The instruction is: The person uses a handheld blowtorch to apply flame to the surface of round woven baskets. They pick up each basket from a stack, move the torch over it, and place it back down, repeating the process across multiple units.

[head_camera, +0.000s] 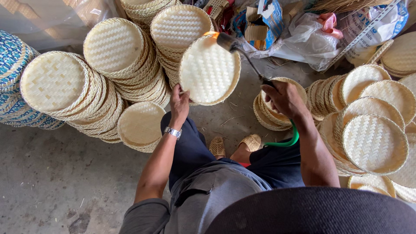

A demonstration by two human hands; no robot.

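- At the centre of the frame, your left hand (179, 103) is closed on the lower left rim of a round woven bamboo tray (209, 70), fingers curled over its edge, holding it up tilted toward you.
- On that wrist you wear a metal wristwatch (173, 132).
- Just right of centre, your right hand (284, 99) is wrapped tight around the handle of a gas torch (242, 54); its thin dark wand runs up and left from your fist.
- The torch's nozzle sits at the tray's upper right rim, and a small orange flame (211, 34) shows there against the weave.
- A green hose (286, 141) curls out below your right hand, toward the lower middle of the frame.
- In the upper left and upper centre, leaning stacks of plain woven trays (113, 47) stand close behind the one you hold.
- At the far left edge, a stack of blue-patterned woven trays (11, 60) rests beside them.
- On the right side, more woven trays (375, 143) lie piled and overlapping.
- Along the top right, plastic bags (305, 37) and a blue carton (271, 15) sit in a jumble.
- Below the tray, your sandalled feet (236, 145) rest on the concrete floor (56, 173).
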